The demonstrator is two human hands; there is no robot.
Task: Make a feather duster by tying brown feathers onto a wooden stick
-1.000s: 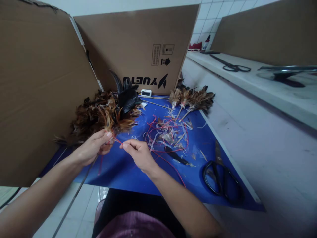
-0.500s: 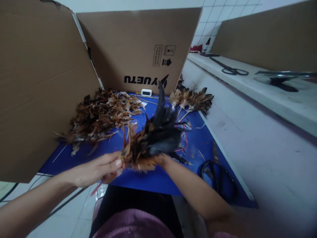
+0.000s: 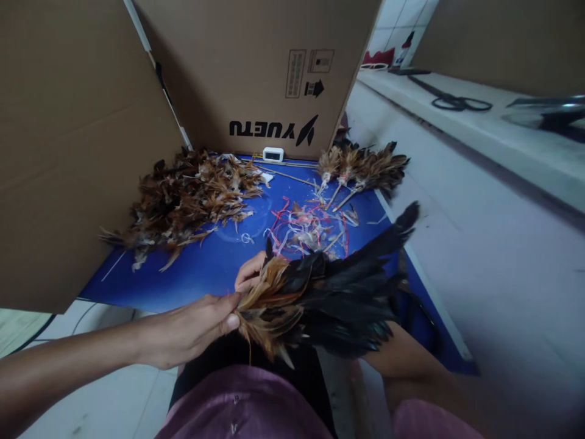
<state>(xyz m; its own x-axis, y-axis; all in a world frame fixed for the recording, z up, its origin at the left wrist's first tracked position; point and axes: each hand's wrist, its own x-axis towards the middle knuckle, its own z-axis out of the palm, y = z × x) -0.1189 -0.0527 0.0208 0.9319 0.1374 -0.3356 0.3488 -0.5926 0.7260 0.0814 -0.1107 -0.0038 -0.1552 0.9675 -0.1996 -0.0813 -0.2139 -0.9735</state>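
Note:
A feather duster [image 3: 329, 286] with brown feathers at its base and long black ones fanning to the right is held over my lap, at the table's front edge. My left hand [image 3: 201, 326] pinches the base of the feathers between thumb and fingers. Behind the base, the curled fingers of my right hand [image 3: 250, 272] show against the feathers; its palm and wrist are hidden by them. Beyond the duster, red and white strings [image 3: 306, 228] lie tangled with feather scraps on the blue table top [image 3: 196, 268].
A heap of brown feathers [image 3: 192, 195] lies at the left by cardboard panels [image 3: 201, 67]. Several feather dusters [image 3: 365, 167] with thin sticks rest at the back right near a small white display [image 3: 273, 154]. Scissors [image 3: 457, 102] lie on the right ledge; dark handles [image 3: 418, 317] show behind the duster.
The feather duster has come lower and closer to my body, its black tips swinging from upward to the right. The fingers of my right hand now show behind its base. The view has shifted.

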